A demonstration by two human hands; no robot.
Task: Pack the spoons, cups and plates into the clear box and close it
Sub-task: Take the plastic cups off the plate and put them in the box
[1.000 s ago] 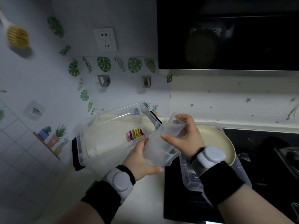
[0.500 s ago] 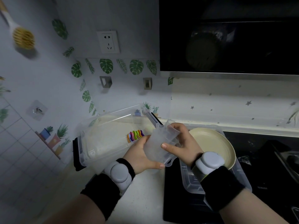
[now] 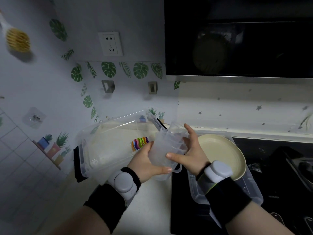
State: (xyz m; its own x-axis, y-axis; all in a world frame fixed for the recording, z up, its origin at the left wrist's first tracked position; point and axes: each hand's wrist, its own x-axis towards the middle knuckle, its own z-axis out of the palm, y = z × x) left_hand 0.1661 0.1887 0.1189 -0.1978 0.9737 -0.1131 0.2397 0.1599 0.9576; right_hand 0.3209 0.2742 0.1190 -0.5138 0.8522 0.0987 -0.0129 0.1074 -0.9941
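A stack of clear plastic cups [image 3: 166, 146] is held tilted over the right end of the clear box [image 3: 94, 150]. My left hand [image 3: 149, 164] grips the stack from below and the left. My right hand [image 3: 189, 153] holds it from the right, fingers spread around it. Several coloured spoons [image 3: 139, 143] lie inside the box near its right wall, partly hidden by my left hand. Cream plates [image 3: 220, 153] rest on the box lid [image 3: 245, 192], which lies on the dark hob to the right.
The box stands on a pale counter against a wall with leaf stickers and a socket [image 3: 110, 43]. A black hob [image 3: 186, 209] lies to the right under a dark hood [image 3: 237, 38]. A yellow brush [image 3: 17, 40] hangs at upper left.
Both hands have lowered the cup stack slightly and tilted it more to the left, closer to the box. The view has shifted a little.
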